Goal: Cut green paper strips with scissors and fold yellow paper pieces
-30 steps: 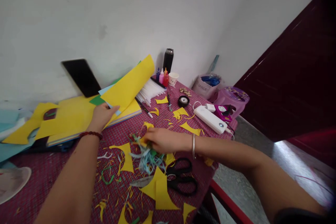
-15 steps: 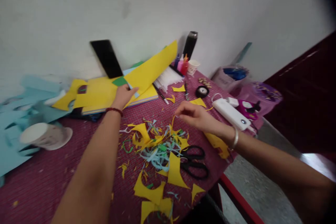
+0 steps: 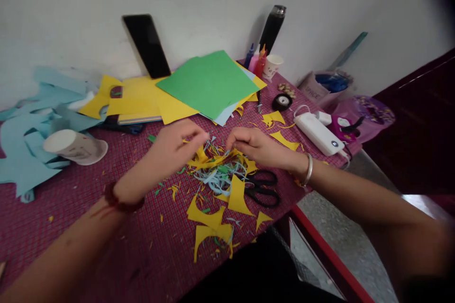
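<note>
My left hand (image 3: 177,147) is closed, thumb and fingertips together, over the left side of a pile of cut paper scraps (image 3: 216,182) in yellow, light blue and green. Whatever is between those fingertips is too small to make out. Facing it across the pile, my right hand (image 3: 254,146) is closed with its fingertips down on the paper strips (image 3: 227,154). Black-handled scissors (image 3: 263,194) lie just below my right hand, their blades hidden under scraps. Behind both hands, a green paper sheet (image 3: 213,86) rests on top of yellow and light blue sheets.
A paper cup (image 3: 74,147) glued to a base stands left, beside light blue cut paper (image 3: 21,147). A phone (image 3: 147,45) leans on the wall. Glue bottles (image 3: 259,64), a black flask (image 3: 273,28), black tape (image 3: 282,102) and a white power bank (image 3: 318,132) are right.
My left hand has let go of the tilted yellow sheet and come down to the scraps. The green sheet now lies uppermost. My right hand has lowered onto the pile from its thin yellow strip.
</note>
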The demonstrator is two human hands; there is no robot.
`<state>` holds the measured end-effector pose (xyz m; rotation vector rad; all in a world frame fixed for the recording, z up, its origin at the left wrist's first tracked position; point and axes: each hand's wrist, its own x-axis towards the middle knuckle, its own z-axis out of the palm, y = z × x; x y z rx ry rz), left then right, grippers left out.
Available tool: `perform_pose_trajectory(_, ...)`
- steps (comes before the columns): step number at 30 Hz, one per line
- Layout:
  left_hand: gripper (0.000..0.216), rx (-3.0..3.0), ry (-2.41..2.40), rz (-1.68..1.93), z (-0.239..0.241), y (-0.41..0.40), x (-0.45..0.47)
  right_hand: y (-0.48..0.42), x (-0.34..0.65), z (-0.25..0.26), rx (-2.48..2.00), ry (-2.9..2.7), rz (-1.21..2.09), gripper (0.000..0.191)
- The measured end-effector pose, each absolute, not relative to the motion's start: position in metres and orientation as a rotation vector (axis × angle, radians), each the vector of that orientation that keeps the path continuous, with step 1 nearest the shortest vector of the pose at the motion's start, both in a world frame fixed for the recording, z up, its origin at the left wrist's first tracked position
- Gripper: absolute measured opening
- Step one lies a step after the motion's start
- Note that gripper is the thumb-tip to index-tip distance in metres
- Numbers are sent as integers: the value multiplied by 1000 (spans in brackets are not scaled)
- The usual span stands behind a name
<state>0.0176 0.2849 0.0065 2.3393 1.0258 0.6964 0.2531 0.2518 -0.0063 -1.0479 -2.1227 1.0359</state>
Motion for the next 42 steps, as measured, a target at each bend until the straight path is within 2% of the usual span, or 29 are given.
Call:
perform_pose_trajectory(3, 27, 2567, 902, 503, -4, 258, 30, 248, 246, -11, -1014, -2085, 1017, 22)
perform_pose_trajectory(6, 18, 2824, 998, 354, -20, 250, 40, 242, 242, -16, -1076, -2059, 991, 20)
perform_pose_trajectory(9, 16, 3048, 1072, 328, -24, 241, 35, 237, 243, -18, -1142, -2058, 896, 16)
perform_pose_trajectory(13, 15, 3231, 1017, 378, -22, 213, 10, 235, 244, -22, -1053, -2109, 714, 25)
perform_pose_trajectory(16, 23, 3222, 1023, 322, -29, 192, -8, 237, 239, -27, -1057, -2129, 741, 25)
perform_pose_trajectory(20, 28, 3057, 1115, 236, -44, 176, -18, 242, 227, -31, -1245, -2210, 776, 16)
perform_pose_trajectory(24, 30, 2950, 1158, 277, -54, 171, -19, 252, 219, -29, -1346, -2347, 585, 13)
perform_pose_trajectory(33, 28, 2885, 1207, 356, -62, 171, -17, 265, 194, -37, -1174, -2689, 284, 13)
perform_pose_trajectory(38, 27, 2859, 1255, 377, -64, 170, -15, 273, 188, -36, -1316, -2343, 695, 9)
perform_pose_trajectory(42, 26, 2820, 1284, 450, -63, 171, -17, 275, 190, -21, -1389, -2108, 854, 12)
